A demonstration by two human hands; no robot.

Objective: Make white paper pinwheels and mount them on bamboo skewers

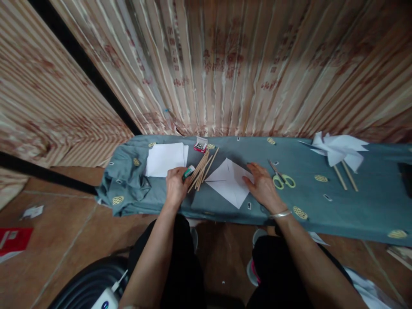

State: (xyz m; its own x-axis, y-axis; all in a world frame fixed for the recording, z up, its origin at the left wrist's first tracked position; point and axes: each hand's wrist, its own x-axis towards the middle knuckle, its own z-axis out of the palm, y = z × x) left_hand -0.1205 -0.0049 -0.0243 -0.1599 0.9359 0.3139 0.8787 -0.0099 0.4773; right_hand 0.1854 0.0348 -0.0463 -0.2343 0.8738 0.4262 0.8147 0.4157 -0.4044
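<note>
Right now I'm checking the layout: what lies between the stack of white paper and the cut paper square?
In the head view, the left hand gripping a green-capped glue stick, and a bundle of wooden sticks.

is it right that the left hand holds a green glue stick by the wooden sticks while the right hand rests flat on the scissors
Not quite. In the head view the right hand rests flat on the white paper square; the scissors lie just to its right, untouched. The left hand does hold the green glue stick by the wooden sticks.
</note>
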